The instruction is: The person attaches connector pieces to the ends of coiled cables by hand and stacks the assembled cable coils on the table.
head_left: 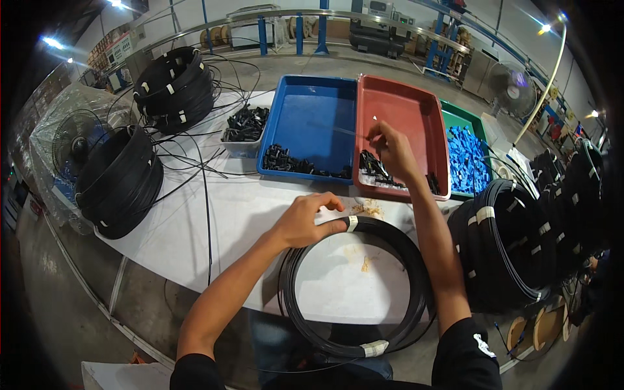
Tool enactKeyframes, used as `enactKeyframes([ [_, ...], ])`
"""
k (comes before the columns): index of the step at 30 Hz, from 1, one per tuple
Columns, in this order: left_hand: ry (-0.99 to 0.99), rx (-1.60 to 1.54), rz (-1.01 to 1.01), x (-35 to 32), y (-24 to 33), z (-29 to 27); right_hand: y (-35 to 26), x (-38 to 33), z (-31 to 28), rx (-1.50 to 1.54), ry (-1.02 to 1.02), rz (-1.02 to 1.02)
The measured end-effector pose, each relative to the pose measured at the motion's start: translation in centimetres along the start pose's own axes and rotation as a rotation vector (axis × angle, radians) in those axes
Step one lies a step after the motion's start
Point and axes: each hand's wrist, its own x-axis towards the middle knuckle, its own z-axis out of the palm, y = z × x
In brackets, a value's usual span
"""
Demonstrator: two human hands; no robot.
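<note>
A coil of black cable (421,273), bound with pale tape, lies at the table's front edge and overhangs it. My left hand (304,220) is at its far side, the thumb resting by a tape band and the curled index finger apart from it. Over the red tray (406,104) is my right hand (392,151), its fingertips pinched together. A faint, blurred strip (335,129) runs leftward from them; what they hold is not clear. Small black parts (374,166) lie in that tray below the hand.
A blue tray (312,110) and a clear bin (240,149) hold black pieces; a green tray (448,114) holds blue ones. Black cable coils stand left (120,182) and right (500,247). Loose cables (207,214) cross the white table. Yellowish scraps (369,208) lie near the coil.
</note>
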Motion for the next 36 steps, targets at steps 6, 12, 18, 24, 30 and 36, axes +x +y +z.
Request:
enactKeyframes([
  [6,0.348,0.259,-0.049,3.8,-5.7,-6.6,-0.5,-0.4,-0.9,0.028,-0.043,-0.051],
  [12,0.380,0.511,-0.180,6.9,-9.7,-8.1,-0.5,-0.5,-0.7,0.244,0.131,-0.048],
  [18,0.299,0.884,-0.222,8.1,-9.5,-7.0,-0.6,-0.5,-1.5,0.156,0.022,-0.157],
  [24,0.356,0.658,-0.215,9.0,-9.6,-6.5,0.2,-0.6,-0.8,0.123,-0.046,-0.181],
  [30,0.510,-0.432,-0.143,10.7,-7.8,-7.9,0.1,-0.5,-0.8,0.100,-0.101,-0.176],
  [36,0.500,-0.844,0.108,10.5,-4.8,-9.6,0.0,-0.5,-1.7,0.009,-0.088,-0.182],
])
